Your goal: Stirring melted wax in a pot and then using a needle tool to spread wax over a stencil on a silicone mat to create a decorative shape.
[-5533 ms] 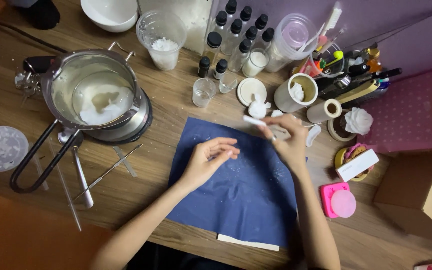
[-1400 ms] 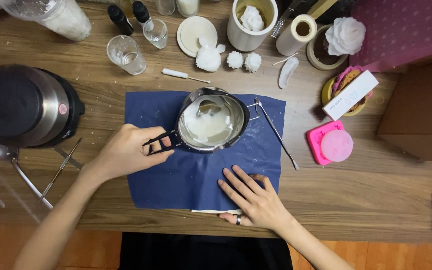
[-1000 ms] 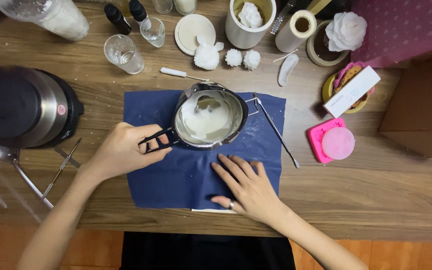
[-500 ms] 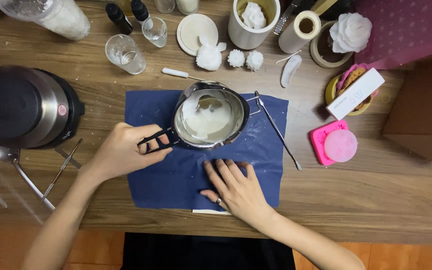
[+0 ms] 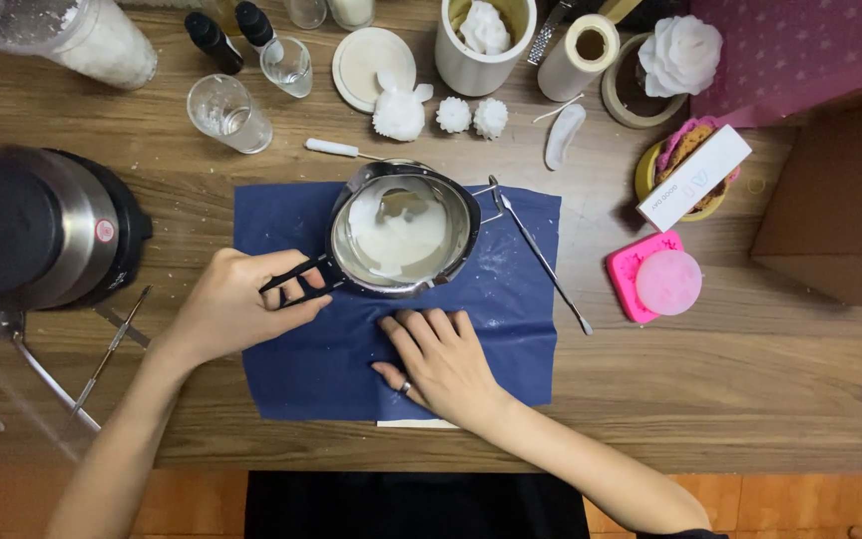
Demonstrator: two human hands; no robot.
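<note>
Taking the blue cloth [image 5: 331, 369] as my landmark, I start off its left edge, where a dark electric pot [image 5: 37, 230] stands on the wooden table [image 5: 750, 399]. My left hand [image 5: 231, 304] sits over the cloth's left part, fingers clenched around the black wire handle of the small metal melting pot [image 5: 403, 232], which rests on the cloth's upper middle with pale, milky wax inside. My right hand [image 5: 441, 359] lies open and flat on the cloth just below the pot, grasping nothing, only pressing the fabric down. A thin metal stirrer [image 5: 541, 262] lies across the cloth's right edge, and a pink mould [image 5: 655, 279] sits beyond it. To handle this well, I judge the handle grip should stay level so the wax doesn't slosh, with the flat palm keeping the cloth from sliding.
</note>
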